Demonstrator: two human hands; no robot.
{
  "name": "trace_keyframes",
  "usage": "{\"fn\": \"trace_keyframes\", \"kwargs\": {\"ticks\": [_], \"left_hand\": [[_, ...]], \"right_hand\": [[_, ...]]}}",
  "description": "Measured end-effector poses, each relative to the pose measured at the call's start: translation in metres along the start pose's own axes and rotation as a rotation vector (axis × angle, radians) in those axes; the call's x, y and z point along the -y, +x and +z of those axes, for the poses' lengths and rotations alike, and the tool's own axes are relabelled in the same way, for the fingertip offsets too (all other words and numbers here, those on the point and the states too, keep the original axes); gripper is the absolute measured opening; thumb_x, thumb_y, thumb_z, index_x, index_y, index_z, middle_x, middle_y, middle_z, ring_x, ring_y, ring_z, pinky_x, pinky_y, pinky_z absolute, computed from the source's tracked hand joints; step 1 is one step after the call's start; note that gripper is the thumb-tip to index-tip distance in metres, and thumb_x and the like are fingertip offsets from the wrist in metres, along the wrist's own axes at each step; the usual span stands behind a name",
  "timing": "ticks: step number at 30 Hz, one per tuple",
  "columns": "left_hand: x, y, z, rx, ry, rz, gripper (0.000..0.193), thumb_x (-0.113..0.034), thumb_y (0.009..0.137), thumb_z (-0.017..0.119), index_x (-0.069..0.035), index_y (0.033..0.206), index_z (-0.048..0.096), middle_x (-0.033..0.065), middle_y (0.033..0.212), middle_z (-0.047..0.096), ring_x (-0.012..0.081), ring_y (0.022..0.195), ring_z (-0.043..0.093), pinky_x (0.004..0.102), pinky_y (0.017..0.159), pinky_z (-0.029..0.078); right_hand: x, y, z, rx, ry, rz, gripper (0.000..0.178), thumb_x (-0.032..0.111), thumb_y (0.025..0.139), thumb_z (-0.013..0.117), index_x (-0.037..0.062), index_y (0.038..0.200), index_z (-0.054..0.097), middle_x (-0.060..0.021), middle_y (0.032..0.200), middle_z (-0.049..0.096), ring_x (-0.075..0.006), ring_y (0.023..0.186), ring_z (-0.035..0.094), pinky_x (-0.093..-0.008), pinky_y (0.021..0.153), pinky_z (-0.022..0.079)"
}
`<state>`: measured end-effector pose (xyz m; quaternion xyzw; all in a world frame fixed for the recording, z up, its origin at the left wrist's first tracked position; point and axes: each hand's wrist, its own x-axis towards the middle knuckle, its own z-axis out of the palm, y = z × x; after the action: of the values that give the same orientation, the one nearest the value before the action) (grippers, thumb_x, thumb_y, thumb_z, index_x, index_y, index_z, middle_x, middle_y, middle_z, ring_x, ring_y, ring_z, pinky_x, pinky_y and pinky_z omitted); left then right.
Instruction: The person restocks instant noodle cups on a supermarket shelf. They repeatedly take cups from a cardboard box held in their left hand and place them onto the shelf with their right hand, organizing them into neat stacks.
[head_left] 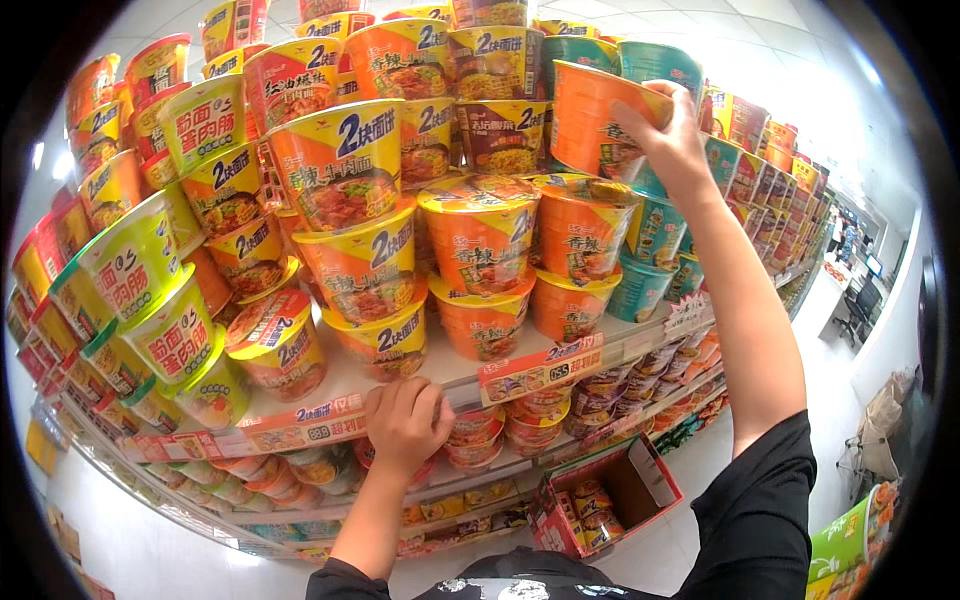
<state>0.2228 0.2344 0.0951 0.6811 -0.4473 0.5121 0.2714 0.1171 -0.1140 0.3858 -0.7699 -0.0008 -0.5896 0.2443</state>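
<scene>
I've got the right hand (675,145) gripping 1 orange noodle tub (588,122), tilted, above the stacked tubs (478,235) on the shelf (345,388). Left hand (408,420) is at the shelf's front edge, fingers curled, can't tell if they're actually clamped on. 1 red box (640,482) sits below the shelf.

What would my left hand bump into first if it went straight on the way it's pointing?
Your left hand, curled at the shelf edge, would probably meet the orange-and-yellow noodle cup just ahead, at the bottom of its stack; the depth between them is hard to judge.
</scene>
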Motion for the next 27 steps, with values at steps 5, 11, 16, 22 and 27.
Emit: {"fn": "trace_keyframes", "kwargs": {"ticks": [5,11,16,22,27], "left_hand": [[0.004,-0.001,-0.003,-0.004,0.005,0.005,0.022,-0.017,0.073,0.075,-0.013,0.092,0.066,0.0019,0.093,0.066,0.0227,0.083,0.064,0.0395,0.079,0.044],[0.005,-0.002,-0.003,-0.002,-0.003,-0.001,0.022,-0.017,0.073,0.075,-0.013,0.093,0.066,0.0019,0.093,0.067,0.0225,0.083,0.064,0.0397,0.078,0.044],[0.005,-0.003,-0.002,-0.009,-0.006,-0.001,0.023,-0.017,0.073,0.075,-0.013,0.094,0.067,0.0015,0.094,0.067,0.0221,0.083,0.065,0.0393,0.078,0.044],[0.002,0.002,-0.004,0.009,-0.01,-0.016,0.023,-0.017,0.073,0.076,-0.013,0.094,0.067,0.0003,0.094,0.067,0.0211,0.083,0.065,0.0388,0.079,0.045],[0.003,-0.001,0.0,0.008,-0.003,-0.006,0.022,-0.016,0.072,0.076,-0.012,0.091,0.066,0.0029,0.091,0.066,0.0244,0.08,0.064,0.0401,0.08,0.043]], "right_hand": [[0.002,-0.002,0.018,0.045,-0.206,-0.047,0.086,0.053,0.083,0.081,0.0023,0.141,0.042,-0.0205,0.137,0.039,-0.0315,0.122,0.053,-0.041,0.107,0.047],[0.005,-0.017,0.028,0.068,-0.353,0.015,0.102,0.069,0.081,0.076,0.0147,0.155,0.033,-0.0262,0.149,0.029,-0.0449,0.14,0.04,-0.0497,0.116,0.039],[-0.007,-0.013,0.024,0.075,-0.393,-0.049,0.108,0.074,0.081,0.071,0.0123,0.159,0.03,-0.028,0.152,0.033,-0.0471,0.141,0.038,-0.0506,0.116,0.038],[-0.002,-0.016,0.032,-0.031,-0.58,-0.1,0.099,0.068,0.085,0.072,0.0131,0.158,0.034,-0.0269,0.152,0.037,-0.0467,0.14,0.039,-0.0552,0.114,0.038],[0.055,-0.002,0.056,-0.23,-0.843,-0.577,0.072,0.053,0.087,0.075,0.0174,0.146,0.052,-0.0194,0.14,0.052,-0.0421,0.129,0.05,-0.054,0.104,0.045]]}}
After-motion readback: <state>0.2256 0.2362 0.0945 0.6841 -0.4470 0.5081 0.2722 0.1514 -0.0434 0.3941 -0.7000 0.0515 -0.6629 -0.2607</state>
